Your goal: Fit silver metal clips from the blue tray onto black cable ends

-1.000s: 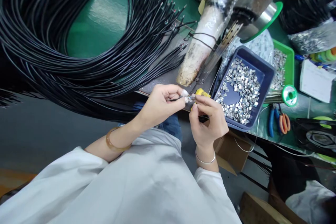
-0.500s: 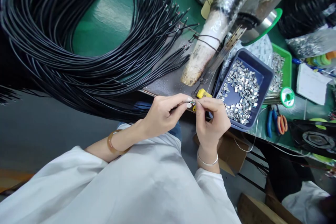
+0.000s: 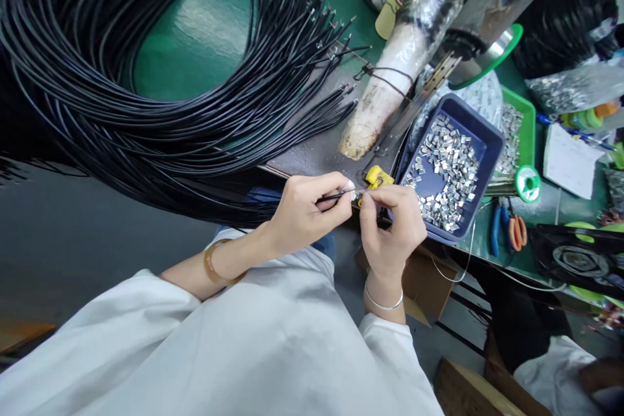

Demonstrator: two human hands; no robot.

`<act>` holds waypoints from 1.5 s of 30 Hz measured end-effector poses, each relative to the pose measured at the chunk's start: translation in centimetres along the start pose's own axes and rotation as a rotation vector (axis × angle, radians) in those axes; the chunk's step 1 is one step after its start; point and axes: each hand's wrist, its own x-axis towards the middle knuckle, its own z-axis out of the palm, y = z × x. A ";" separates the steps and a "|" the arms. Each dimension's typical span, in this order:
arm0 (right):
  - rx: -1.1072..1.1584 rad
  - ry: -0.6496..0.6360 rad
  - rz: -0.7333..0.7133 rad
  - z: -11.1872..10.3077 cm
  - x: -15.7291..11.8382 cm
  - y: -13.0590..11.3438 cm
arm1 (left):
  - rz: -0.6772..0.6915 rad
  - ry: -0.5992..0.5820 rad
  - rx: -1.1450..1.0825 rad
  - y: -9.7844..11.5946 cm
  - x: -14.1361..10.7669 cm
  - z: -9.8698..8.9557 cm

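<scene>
My left hand (image 3: 309,211) pinches a thin black cable (image 3: 332,196) near its end, between thumb and forefinger. Fingertip to fingertip with it, my right hand (image 3: 394,224) is closed in a pinch at the cable's tip. What sits between those right fingers is too small to make out. Just beyond the fingertips is a yellow fixture (image 3: 377,177) at the bench edge. A dark blue tray (image 3: 489,136) of small shiny metal pieces (image 3: 453,162) stands to the right of my right hand.
A large bundle of black cables (image 3: 195,127) curves across the green bench (image 3: 205,26). A pale, wrapped tube (image 3: 377,91) slants over the bench. Right of the tray lie a green tray (image 3: 525,136), pliers (image 3: 496,227) and a paper (image 3: 570,159). Another person's sleeve (image 3: 550,367) shows at lower right.
The hands have shifted slightly, and more of the black cable shows between the left fingers. The view has turned a little, moving the items at right leftward.
</scene>
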 end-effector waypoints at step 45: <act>-0.053 0.078 -0.033 1.2 0.2 0.2 | -0.127 -0.004 -0.014 -0.1 1.7 0.0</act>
